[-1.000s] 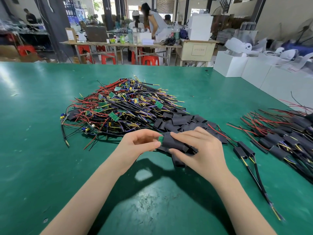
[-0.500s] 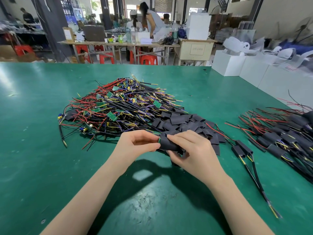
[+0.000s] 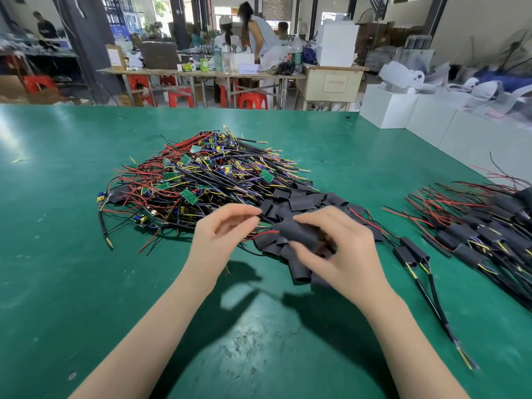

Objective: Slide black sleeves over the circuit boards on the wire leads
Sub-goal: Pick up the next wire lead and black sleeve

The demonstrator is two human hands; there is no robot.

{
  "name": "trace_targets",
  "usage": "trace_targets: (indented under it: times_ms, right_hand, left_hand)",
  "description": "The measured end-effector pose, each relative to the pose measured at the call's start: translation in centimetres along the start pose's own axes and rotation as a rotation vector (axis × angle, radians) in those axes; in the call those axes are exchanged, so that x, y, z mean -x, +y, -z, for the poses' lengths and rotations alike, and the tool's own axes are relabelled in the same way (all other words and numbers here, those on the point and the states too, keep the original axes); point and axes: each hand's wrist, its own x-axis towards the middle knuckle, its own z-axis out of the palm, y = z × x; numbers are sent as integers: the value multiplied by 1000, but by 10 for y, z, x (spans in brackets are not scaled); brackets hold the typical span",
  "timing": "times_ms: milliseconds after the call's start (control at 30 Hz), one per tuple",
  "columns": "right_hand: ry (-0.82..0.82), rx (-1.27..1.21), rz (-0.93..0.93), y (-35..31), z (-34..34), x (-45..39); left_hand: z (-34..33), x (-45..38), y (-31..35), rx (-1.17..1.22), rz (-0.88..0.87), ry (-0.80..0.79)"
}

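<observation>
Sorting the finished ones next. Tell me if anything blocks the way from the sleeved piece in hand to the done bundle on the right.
Two sleeved leads lie on the green table between the right hand, gripping a black sleeve, and the finished bundle. Lifting over them avoids contact.

Unsleeved leads (image 3: 201, 180) lie left on the table (image 3: 57, 254), sleeved leads (image 3: 475, 234) right.

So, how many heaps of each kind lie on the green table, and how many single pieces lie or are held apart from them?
Heap of unsleeved wire leads: 1
Heap of loose black sleeves: 1
Heap of sleeved leads: 1
Separate sleeved leads: 2
Held sleeve in the right hand: 1
Total: 6
</observation>
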Motion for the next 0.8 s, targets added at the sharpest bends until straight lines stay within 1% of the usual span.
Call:
trace_targets:
  times_ms: [33,100,200,300,367,433,467,533,567,633,667,733,800]
  right_hand:
    - [16,-44,-42,3,5,-1]
    - [87,-44,-117,10,17,-3]
    - [203,74,-283,29,35,-4]
    - [275,274,-589,53,55,2]
    - [299,386,-790,66,65,9]
    - [275,468,-965,75,72,18]
    - [226,507,-1047,79,73,22]
    - [72,538,-1180,86,73,29]
    - [6,530,-1219,89,72,32]
    - [-56,534,-1230,89,68,32]
    - [-50,557,-1186,88,67,30]
    - [37,568,-1005,85,63,24]
    - [97,474,-812,77,55,16]
  left_hand:
    - [2,-1,0,15,-25,49]
    - [7,-3,-1,68,-43,122]
    - [14,-5,-5,116,-29,157]
    - [15,-6,-7,97,-35,149]
    - [15,-7,-7,134,-26,149]
    - [15,-7,-5,215,1,143]
    - [14,-7,-4,235,10,138]
    - [15,-8,-4,221,8,124]
    - [16,-8,-4,206,2,121]
    - [21,-10,-2,172,-17,130]
    - [25,-12,-1,143,-31,148]
    - [34,-15,-1,24,-68,214]
    - [44,-19,-5,-131,-94,309]
